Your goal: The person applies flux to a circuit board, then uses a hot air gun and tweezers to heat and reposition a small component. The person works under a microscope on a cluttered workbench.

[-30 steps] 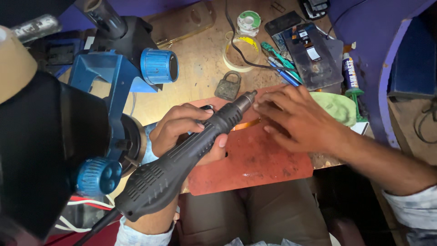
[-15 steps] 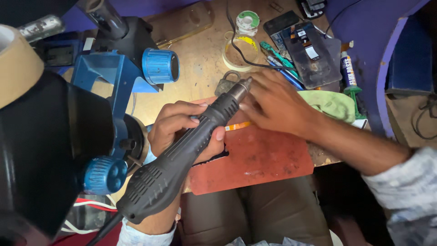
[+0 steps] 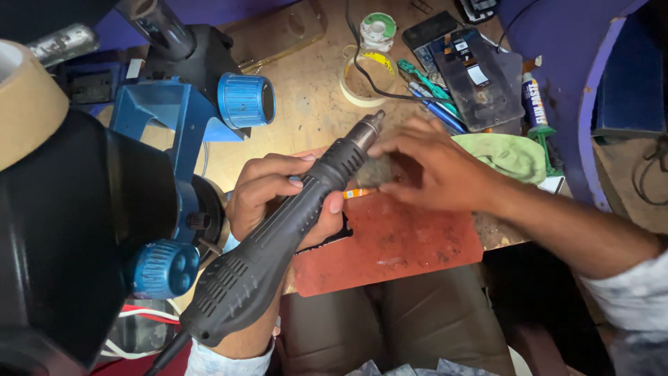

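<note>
Matt black plastic hot-air gun point(image 3: 278, 240), metal nozzle point(image 3: 367, 129)

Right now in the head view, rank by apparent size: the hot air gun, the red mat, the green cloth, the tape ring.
1. Hot air gun, though it is nearest the camera.
2. Red mat, close to the gun.
3. Green cloth.
4. Tape ring.

Head view, steeply down, close

blue-white paste tube point(image 3: 534, 103) upright right of green cloth point(image 3: 511, 154); white labels on black board point(image 3: 480, 83)
</note>
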